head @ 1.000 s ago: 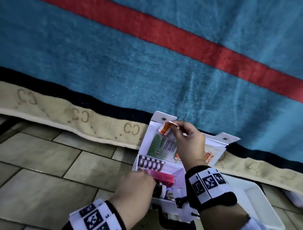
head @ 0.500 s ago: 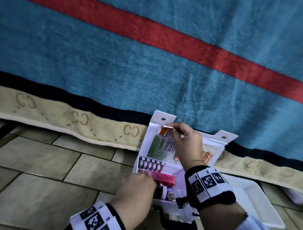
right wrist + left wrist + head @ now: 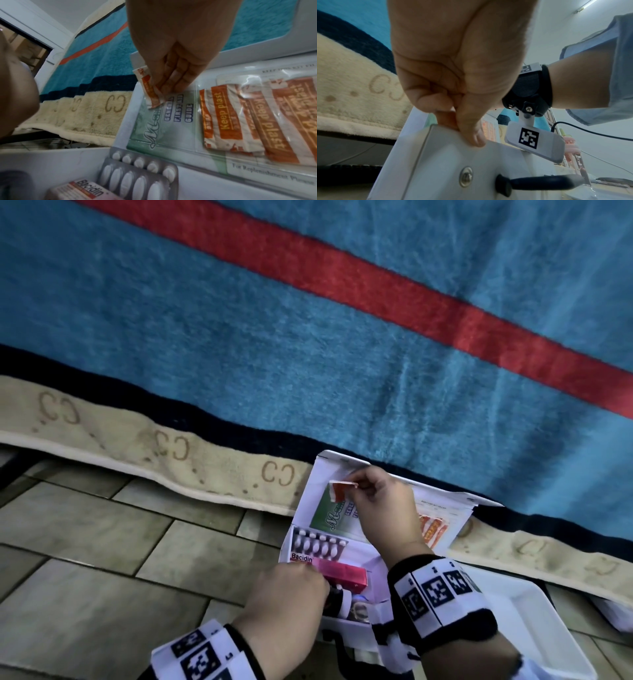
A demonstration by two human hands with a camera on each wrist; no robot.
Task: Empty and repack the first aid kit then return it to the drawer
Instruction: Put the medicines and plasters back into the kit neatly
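The white first aid kit stands open on the tiled floor, its lid leaning back against a blanket. My right hand pinches an orange-and-white plaster wrapper at the top of the lid's clear pocket, over a green first aid guide. More Keep plast plasters sit in the pocket to the right. My left hand grips the near wall of the kit, thumb outside. Inside lie a blister pack of white tablets, a Bacidin box and a pink box.
A blue blanket with a red stripe and a cream CC border hangs behind the kit. A white plastic tray lies on the floor to the right. Beige floor tiles spread to the left.
My right hand has slid the plaster wrapper a little lower toward the lid pocket. The left hand has kept its grip on the kit's wall.
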